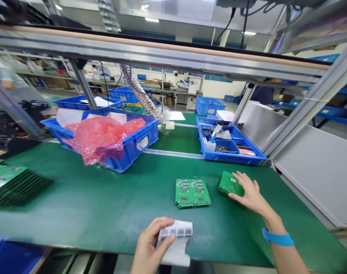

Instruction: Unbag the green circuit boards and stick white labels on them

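Note:
My left hand (154, 243) is closed on a curled white sheet of labels (176, 231), pinched between thumb and fingers at the near edge of the bench. Small printed stickers show in a row along the sheet's upper part. Over the right side of a small stack of green circuit boards (228, 183) is my right hand (249, 192), its fingers spread; whether they touch the boards is hard to tell. A white sticker shows on the top board. Between the hands, farther back, lie more green circuit boards (192, 191) with components and display blocks facing up.
A blue bin (128, 152) with pink bubble wrap (101, 135) stands back left. Back right is a blue tray (233, 156) holding small parts and a white bottle (211, 146). Boards stand stacked (18, 182) at far left. A foil duct (137, 91) hangs behind the bench.

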`<state>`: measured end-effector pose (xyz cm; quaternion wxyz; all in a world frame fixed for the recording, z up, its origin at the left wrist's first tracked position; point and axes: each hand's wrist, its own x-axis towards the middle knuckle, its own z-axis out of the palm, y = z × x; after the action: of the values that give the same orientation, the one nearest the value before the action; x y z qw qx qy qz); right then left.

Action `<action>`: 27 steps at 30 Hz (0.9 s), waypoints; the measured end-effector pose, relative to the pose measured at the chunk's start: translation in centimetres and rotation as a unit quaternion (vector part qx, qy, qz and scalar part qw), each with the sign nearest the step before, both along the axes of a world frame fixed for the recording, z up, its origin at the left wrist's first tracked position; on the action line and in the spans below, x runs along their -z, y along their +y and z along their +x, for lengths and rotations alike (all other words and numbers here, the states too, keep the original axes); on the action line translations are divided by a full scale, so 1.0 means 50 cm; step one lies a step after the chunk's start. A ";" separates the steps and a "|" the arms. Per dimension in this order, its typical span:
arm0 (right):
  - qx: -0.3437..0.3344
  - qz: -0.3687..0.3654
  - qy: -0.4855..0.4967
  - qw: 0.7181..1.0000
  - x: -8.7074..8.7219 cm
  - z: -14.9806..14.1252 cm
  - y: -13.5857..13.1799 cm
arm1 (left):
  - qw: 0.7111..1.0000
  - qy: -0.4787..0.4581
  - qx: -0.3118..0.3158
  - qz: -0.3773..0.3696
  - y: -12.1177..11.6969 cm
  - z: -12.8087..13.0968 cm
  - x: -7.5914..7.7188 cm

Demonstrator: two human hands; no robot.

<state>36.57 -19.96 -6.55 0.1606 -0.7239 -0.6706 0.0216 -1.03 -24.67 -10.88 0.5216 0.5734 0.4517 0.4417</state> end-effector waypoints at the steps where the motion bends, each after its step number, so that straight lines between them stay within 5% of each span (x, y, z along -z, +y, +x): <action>1: -0.030 0.031 0.001 0.999 0.005 -0.031 0.000 | 1.000 0.005 -0.001 0.005 -0.002 0.002 -0.004; 3: -0.122 0.069 0.021 0.990 0.011 -0.122 0.002 | 1.000 0.006 0.002 0.009 -0.005 0.005 -0.010; 5: -0.199 0.026 0.041 0.979 0.014 -0.225 0.009 | 1.000 0.005 0.008 0.011 -0.009 0.005 -0.013; 9: -0.254 -0.023 0.045 0.966 0.015 -0.339 0.034 | 1.000 0.008 0.003 0.013 -0.016 -0.009 -0.007; 13: -0.280 -0.012 0.081 0.957 -0.028 -0.300 0.064 | 0.998 -0.031 -0.050 -0.003 -0.024 -0.024 0.002; 17: -0.183 0.113 0.140 0.966 -0.101 -0.230 0.101 | 0.991 -0.076 -0.087 -0.063 -0.027 -0.020 0.002; 19: -0.178 0.121 0.169 0.962 -0.117 -0.218 0.121 | 0.987 -0.090 -0.093 -0.091 -0.024 -0.014 0.000; 24: -0.260 -0.042 0.171 0.949 -0.055 -0.251 0.162 | 0.984 -0.095 -0.110 -0.100 -0.015 -0.002 -0.010; 27: -0.251 -0.048 0.162 0.953 -0.010 -0.276 0.158 | 0.985 -0.080 -0.116 -0.102 -0.014 -0.001 -0.019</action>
<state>22.75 -12.07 -6.06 0.2215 -0.5255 -0.7940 0.2103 -1.10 -25.36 -9.92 0.5574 0.4237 0.5146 0.4950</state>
